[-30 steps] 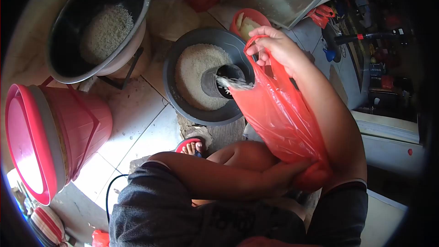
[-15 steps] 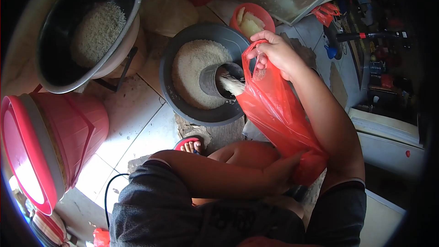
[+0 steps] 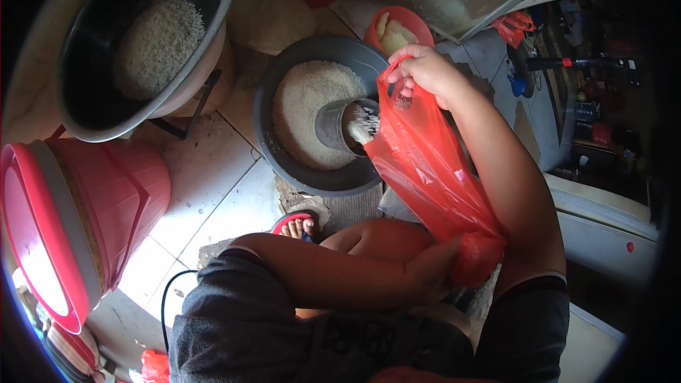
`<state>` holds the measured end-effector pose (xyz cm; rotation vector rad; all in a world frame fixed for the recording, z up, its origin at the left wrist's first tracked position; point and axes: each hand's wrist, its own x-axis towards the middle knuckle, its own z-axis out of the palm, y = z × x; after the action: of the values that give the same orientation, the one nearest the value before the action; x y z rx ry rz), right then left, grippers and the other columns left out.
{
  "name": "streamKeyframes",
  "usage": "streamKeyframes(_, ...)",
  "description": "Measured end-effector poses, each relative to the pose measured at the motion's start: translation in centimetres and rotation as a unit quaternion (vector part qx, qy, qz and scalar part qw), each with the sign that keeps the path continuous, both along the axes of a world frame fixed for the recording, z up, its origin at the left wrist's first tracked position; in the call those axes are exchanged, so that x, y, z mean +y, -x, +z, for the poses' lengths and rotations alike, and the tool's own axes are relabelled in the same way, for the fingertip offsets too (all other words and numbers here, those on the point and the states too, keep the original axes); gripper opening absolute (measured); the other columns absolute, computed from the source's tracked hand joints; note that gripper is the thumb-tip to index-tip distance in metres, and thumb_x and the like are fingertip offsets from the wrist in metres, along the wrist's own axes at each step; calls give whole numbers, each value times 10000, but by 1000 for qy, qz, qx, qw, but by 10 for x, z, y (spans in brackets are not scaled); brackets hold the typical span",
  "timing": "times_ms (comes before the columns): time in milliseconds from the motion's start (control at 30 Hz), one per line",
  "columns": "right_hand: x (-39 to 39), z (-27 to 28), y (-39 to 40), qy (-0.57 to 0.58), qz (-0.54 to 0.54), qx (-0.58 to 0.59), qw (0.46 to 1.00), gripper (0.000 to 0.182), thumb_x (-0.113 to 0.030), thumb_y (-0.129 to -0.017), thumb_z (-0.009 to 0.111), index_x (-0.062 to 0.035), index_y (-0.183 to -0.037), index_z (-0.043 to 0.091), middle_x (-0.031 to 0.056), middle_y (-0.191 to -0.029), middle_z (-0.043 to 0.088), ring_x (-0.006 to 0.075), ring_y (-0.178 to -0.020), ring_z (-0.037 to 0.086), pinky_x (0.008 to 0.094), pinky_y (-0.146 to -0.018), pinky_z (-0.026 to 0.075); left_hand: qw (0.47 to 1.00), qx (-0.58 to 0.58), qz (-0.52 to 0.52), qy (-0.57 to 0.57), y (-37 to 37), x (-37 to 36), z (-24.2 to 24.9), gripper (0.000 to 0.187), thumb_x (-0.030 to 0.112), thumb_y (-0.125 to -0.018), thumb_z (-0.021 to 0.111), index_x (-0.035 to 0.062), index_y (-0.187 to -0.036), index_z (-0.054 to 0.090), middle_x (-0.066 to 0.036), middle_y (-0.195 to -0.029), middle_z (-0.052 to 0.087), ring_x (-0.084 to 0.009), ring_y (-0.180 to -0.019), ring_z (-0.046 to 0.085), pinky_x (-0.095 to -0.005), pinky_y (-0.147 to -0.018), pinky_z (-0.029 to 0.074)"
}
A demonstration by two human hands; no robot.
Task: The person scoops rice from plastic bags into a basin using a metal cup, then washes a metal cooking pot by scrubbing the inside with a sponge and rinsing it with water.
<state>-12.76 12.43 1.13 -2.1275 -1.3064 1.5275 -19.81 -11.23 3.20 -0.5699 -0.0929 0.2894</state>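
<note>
My right hand [image 3: 418, 71] pinches the handle end of a red plastic bag [image 3: 433, 163], up by its mouth. Down at the bag's bunched bottom is my left hand [image 3: 448, 261], its fingers mostly hidden by the plastic, gripping and holding that end. The mouth points left, into a grey cylindrical container [image 3: 339, 128] lying tilted in a dark grey basin [image 3: 273, 152]. Blurred white grains [image 3: 364, 124] spill from the bag into this container. A heap of rice-like white grains [image 3: 308, 103] covers much of the basin's floor.
At upper left a metal-rimmed basin [image 3: 228, 0] holds more white grains. Below it is a pink bucket [image 3: 117, 206]. Behind the dark basin sits a small red bowl [image 3: 418, 26] with pale pieces. A sandalled foot [image 3: 298, 227] rests in front.
The view has shifted slightly, so most things sit a little further right. White grains still flow from the bag, now looking more scattered. Both hands keep hold of the bag.
</note>
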Motion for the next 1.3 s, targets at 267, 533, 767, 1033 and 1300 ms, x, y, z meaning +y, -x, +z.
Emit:
streamKeyframes(267, 7, -9, -4, 4, 13, -28, 1000, 216, 7, -776, 442, 24, -977, 520, 125, -801, 611, 98, -498, 483, 239, -490, 446, 1000, -8, 10, 4, 16, 13, 8, 293, 233, -834, 532, 70, -1076, 504, -57, -980, 577, -162, -887, 566, -289, -801, 452)
streamKeyframes(533, 10, -22, -16, -7, 67, -61, 996, 226, 3, -777, 418, 33, -971, 528, 125, -764, 606, 146, -557, 558, 256, -527, 466, 998, 36, 58, -6, 23, 23, 9, 251, 241, -823, 541, 75, -1011, 528, -45, -898, 586, -145, -763, 577, -264, -686, 473)
streamKeyframes(767, 11, -28, -21, 7, 83, -87, 993, 201, 14, -762, 424, 31, -915, 553, 112, -713, 597, 168, -601, 586, 279, -553, 475, 994, 93, 54, -35, 25, 28, 7, 220, 213, -830, 514, 42, -964, 551, -50, -868, 591, -143, -786, 571, -268, -726, 456)
streamKeyframes(1033, 7, -17, -24, 25, 115, -122, 986, 218, 3, -762, 438, 27, -932, 573, 98, -738, 606, 160, -666, 588, 266, -640, 463, 995, 52, 87, -12, 12, 19, -10, 264, 208, -826, 513, 27, -1017, 538, -62, -951, 592, -148, -866, 569, -272, -802, 438)
streamKeyframes(1300, -21, 6, -16, 5, 189, -91, 978, 197, -3, -787, 434, 25, -925, 572, 62, -751, 602, 125, -746, 557, 253, -733, 427, 991, 120, 59, -8, 11, 27, -2, 328, 222, -827, 504, 25, -1089, 515, -83, -1031, 577, -160, -973, 541, -283, -886, 400)
